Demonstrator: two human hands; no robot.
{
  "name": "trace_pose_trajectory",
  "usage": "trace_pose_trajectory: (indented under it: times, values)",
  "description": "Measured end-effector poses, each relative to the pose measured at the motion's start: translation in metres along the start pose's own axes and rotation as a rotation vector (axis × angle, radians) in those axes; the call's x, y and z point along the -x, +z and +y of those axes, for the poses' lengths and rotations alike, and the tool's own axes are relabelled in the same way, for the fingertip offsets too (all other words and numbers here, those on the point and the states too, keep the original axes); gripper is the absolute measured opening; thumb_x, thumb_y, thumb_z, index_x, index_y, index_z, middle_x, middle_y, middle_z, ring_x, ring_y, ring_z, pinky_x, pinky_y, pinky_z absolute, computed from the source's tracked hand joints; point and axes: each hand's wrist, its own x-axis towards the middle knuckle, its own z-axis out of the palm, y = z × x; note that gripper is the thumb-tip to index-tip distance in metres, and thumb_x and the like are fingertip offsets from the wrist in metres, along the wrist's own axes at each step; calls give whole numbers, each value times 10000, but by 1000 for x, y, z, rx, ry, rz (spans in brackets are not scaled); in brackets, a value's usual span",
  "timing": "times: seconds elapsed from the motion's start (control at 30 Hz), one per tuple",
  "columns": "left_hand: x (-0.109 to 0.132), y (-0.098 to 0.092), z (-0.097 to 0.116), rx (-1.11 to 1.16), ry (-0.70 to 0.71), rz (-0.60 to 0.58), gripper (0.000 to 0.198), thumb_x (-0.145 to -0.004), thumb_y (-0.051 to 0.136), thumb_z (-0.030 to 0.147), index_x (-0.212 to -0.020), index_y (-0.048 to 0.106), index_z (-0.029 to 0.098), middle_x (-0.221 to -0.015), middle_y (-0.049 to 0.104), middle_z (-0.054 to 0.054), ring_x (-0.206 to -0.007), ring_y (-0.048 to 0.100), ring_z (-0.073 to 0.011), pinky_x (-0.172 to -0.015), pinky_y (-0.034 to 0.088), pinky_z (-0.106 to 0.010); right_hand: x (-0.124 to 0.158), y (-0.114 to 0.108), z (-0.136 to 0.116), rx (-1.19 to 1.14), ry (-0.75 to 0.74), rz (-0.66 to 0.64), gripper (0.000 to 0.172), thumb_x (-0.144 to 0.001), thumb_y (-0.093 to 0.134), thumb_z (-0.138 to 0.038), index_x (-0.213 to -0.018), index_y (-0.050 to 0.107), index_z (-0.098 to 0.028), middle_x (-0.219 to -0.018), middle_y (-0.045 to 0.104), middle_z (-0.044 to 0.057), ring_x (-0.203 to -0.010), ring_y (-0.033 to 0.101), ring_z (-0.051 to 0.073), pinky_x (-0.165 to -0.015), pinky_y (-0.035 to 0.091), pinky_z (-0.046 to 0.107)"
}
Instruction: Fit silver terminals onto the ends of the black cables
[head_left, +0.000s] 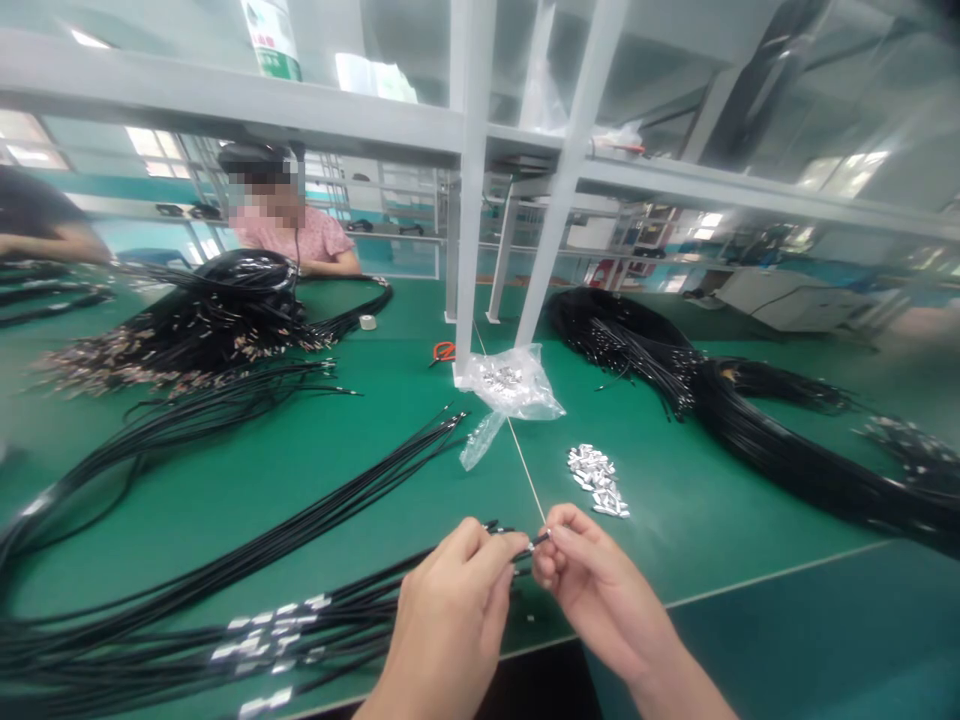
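One black cable end (540,540): we pinched it, left hand (457,590) and right hand (592,585) closed; uneven pulling risked slippage.

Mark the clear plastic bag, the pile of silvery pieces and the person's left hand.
Clear plastic bag (537,386): head view, on its wall, right of the contents.
Pile of silvery pieces (597,482): head view, mid-pile.
Left hand (456,580): head view, back of the hand.

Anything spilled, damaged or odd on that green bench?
Nothing looks plainly damaged or spilled. Small silvery pieces lie loose on the green tabletop, outside the clear bag, but they're bunched in one pile near the right hand.
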Motion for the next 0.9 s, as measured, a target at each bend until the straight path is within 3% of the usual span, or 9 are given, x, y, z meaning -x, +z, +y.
trace_pose_trajectory:
  times: [0.17, 0.33, 0.53, 0.63, 0.8, 0.9]
  values:
    - [-4, -5, 3, -3, -44, -124, 347, -860, 346, 127, -1054, 574, 304, -852, 515, -16, -715, 535, -138, -609, 424, -225, 1, 3, -4, 425, -135, 91, 143, -747, 679, -231, -777, 557, -164, -648, 558, -11, -619, 529, 109, -621, 404, 230]
    - [-10, -6, -3, 278, -127, -139, 389, -813, 432, 96, -1134, 488, 309, -892, 560, 23, -781, 549, -113, -710, 422, -211, -2, 7, -2, 382, -9, 12, 152, -741, 671, -235, -764, 541, -159, -605, 557, -15, -575, 525, 107, -588, 405, 233]
    - [-13, -7, -8, 405, -195, -164, 202, -814, 466, 120, -935, 556, 255, -807, 592, 46, -728, 544, -101, -665, 396, -202, -6, 11, 6, 541, -23, 16, 189, -729, 688, -285, -786, 575, -144, -642, 598, 10, -601, 560, 121, -598, 432, 238]
    - [-9, -10, -4, 462, -227, -172, 187, -802, 505, 143, -934, 576, 254, -835, 622, 45, -761, 562, -109, -673, 408, -203, 0, 9, 7, 565, -25, 27, 240, -776, 624, -380, -859, 598, -156, -712, 642, 47, -669, 597, 167, -655, 474, 286]
    - [-7, -7, -3, 391, -190, -130, 64, -796, 595, 290, -823, 644, 260, -795, 636, 47, -764, 565, -123, -672, 413, -215, 11, 5, 2, 927, -175, 278, 270, -660, 658, -494, -699, 646, -226, -651, 634, 32, -609, 581, 188, -599, 499, 268]
    - [-6, -12, -11, 301, -221, -142, 72, -773, 627, 327, -809, 641, 266, -794, 604, 42, -771, 555, -130, -661, 418, -216, 9, 8, -2, 1065, -142, 406, 290, -584, 657, -528, -656, 657, -247, -612, 640, 44, -556, 580, 205, -567, 501, 289]
